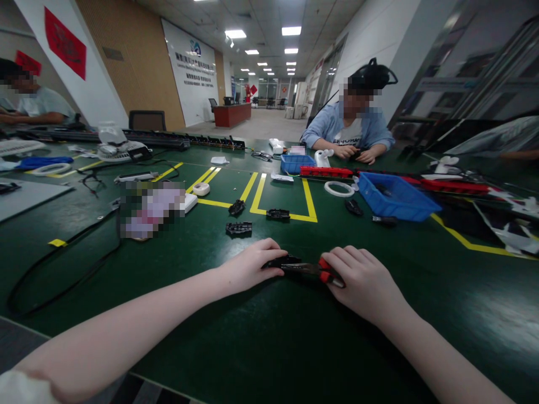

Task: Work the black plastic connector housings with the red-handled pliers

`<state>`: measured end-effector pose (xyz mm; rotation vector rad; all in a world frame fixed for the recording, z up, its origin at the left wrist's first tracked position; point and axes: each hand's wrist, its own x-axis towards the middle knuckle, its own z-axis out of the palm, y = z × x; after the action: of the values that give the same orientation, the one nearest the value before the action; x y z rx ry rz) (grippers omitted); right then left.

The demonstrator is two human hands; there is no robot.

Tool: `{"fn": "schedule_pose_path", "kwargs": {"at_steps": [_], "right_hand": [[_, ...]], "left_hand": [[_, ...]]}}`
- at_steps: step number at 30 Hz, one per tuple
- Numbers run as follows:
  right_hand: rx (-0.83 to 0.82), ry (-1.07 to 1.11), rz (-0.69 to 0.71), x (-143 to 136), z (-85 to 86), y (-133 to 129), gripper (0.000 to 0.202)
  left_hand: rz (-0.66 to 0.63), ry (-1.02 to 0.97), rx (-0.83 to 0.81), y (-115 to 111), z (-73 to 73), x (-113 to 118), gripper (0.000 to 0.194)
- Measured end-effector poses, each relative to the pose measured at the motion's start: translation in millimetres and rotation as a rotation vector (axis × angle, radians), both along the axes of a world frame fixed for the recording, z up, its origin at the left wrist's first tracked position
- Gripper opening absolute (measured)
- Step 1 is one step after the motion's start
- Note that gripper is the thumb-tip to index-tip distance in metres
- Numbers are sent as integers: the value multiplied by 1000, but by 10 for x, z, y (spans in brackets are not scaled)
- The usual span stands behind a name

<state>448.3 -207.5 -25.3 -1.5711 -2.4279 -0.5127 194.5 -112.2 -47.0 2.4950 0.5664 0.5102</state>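
My left hand (255,264) is closed on a small black plastic part (283,260) just above the green table. The fingers of my right hand (357,275) wrap round the red handles of a pair of pliers (304,269). The jaws of the pliers point left and lie against the black part; whether they grip it I cannot tell. Beyond my hands lie several similar black parts, among them a ribbed black part (238,228), another black part (278,214) on the yellow tape and a third black part (236,207).
A blue bin (398,205) stands at the right, with a white ring-shaped coil (339,189) beside it. A smaller blue bin (297,163) is farther back. A phone (151,210) and a black cable (54,297) lie left. A co-worker (349,123) sits opposite.
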Motion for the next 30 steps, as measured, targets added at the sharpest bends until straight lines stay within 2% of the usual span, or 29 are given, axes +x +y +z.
{"fn": "schedule_pose_path", "kwargs": {"at_steps": [7,17,23,30], "right_hand": [[110,-61,31,-2,13,-7,25],[141,-83,55,1,-9,15,27],[70,-9,36,25,-32,34,27],[-102,126,-23,12,-33,61,23]], "left_hand": [[-16,-5,7,34,-36,2,43],[-8,2,16,35,-7,-3,42],[-6,-8,20,29,-2,5,42],[4,-27,4,41,-21,9,41]]}}
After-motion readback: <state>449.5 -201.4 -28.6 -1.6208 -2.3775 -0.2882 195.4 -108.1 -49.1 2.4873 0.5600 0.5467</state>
